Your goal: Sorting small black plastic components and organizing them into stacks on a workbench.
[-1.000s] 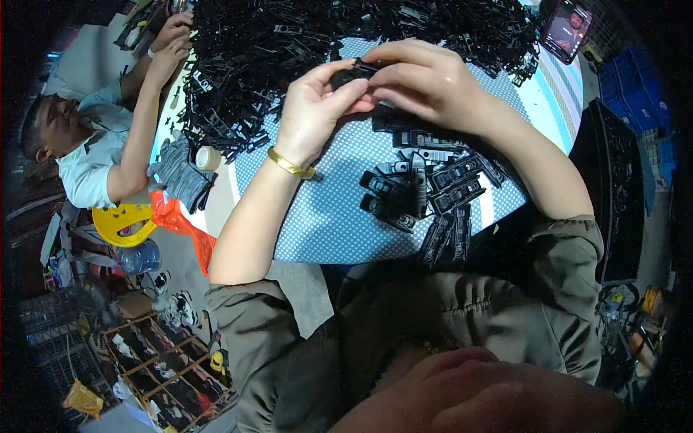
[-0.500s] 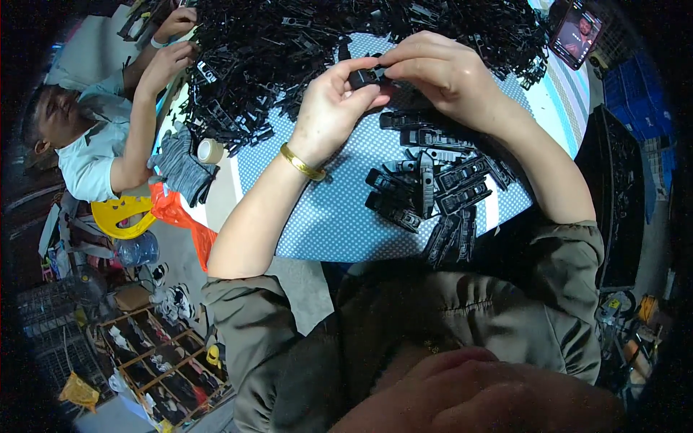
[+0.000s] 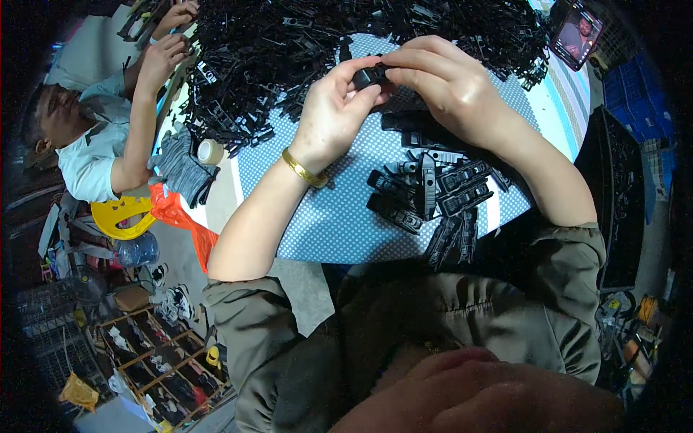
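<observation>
A small black plastic part (image 3: 369,76) is pinched between the thumb and fingers of my left hand (image 3: 326,115), above the polka-dot tablecloth. My right hand (image 3: 455,85) reaches in from the other side, its thumb and fingertips closed on the far end of the same part. The fingers hide much of it, so its exact kind does not show. Below my right hand, several long black plastic pieces (image 3: 462,198) lie in a loose cluster, some side by side and some overlapping. One piece (image 3: 428,186) among them points straight toward me.
A big heap of black plastic parts (image 3: 289,54) covers the table's far side. At left lie a grey glove (image 3: 180,166), a tape roll (image 3: 210,151) and a red plastic bag (image 3: 177,213). A co-worker's hands (image 3: 164,61) are at the heap's left edge. A phone (image 3: 577,35) stands far right.
The black part has turned slightly in my fingers, and my right hand has shifted a little over it. The co-worker's nearer hand has moved slightly left, away from the heap.
</observation>
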`<state>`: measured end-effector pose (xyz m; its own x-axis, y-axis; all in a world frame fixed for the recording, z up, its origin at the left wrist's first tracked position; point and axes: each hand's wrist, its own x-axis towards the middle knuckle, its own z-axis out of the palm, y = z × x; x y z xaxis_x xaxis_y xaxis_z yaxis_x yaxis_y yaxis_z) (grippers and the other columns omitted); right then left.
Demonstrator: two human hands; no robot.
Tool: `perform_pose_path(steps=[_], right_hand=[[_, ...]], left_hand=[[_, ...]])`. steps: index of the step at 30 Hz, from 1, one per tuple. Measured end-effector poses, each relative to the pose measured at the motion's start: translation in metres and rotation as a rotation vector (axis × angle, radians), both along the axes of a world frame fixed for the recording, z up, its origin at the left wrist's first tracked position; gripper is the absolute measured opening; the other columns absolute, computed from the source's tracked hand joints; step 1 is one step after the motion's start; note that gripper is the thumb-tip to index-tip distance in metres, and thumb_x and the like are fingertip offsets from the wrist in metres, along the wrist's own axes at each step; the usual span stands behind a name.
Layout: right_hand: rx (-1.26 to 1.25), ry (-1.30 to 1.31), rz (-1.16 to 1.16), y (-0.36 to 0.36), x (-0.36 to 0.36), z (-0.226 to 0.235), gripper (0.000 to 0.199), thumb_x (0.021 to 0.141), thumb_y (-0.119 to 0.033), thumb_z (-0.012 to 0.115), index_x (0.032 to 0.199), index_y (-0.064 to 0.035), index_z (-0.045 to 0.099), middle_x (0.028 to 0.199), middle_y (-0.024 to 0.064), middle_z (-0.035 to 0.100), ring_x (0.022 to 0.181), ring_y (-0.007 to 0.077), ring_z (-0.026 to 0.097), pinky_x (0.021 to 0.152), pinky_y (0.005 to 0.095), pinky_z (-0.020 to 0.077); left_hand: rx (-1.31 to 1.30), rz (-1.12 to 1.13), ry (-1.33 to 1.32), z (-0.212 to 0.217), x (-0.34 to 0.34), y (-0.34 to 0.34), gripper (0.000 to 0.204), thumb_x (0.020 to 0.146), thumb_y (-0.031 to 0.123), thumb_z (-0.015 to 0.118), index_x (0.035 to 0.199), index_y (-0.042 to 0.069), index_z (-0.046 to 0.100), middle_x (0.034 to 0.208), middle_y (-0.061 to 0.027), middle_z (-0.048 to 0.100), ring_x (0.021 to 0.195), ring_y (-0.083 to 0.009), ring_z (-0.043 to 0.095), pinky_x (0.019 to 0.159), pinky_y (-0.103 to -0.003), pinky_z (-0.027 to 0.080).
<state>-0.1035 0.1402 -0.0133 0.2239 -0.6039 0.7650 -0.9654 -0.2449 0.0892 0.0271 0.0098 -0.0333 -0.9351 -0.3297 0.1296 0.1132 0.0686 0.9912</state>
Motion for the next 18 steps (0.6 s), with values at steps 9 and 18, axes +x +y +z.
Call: perform_pose_path(steps=[9, 18], right_hand=[[0.041, -0.077, 0.096, -0.004, -0.008, -0.006, 0.023, 0.063, 0.002, 0.062, 0.086, -0.0011, 0.061, 0.091, 0.0099, 0.062, 0.085, 0.0244, 0.059, 0.068, 0.0305, 0.0513], [-0.072, 0.061, 0.075, -0.004, -0.005, -0.004, 0.023, 0.067, -0.005, 0.066, 0.090, -0.0050, 0.062, 0.096, 0.0083, 0.062, 0.090, 0.0235, 0.059, 0.076, 0.0335, 0.0479]], left_hand=[[0.205, -0.083, 0.038, -0.005, -0.003, 0.001, 0.044, 0.084, 0.002, 0.047, 0.124, -0.007, 0.031, 0.102, -0.0124, 0.055, 0.088, -0.0146, 0.058, 0.079, -0.023, 0.048], [0.604, -0.213, 0.118, 0.010, 0.002, -0.001, 0.040, 0.091, 0.012, 0.037, 0.127, -0.003, 0.028, 0.112, -0.0159, 0.048, 0.099, -0.0216, 0.054, 0.088, -0.035, 0.046]])
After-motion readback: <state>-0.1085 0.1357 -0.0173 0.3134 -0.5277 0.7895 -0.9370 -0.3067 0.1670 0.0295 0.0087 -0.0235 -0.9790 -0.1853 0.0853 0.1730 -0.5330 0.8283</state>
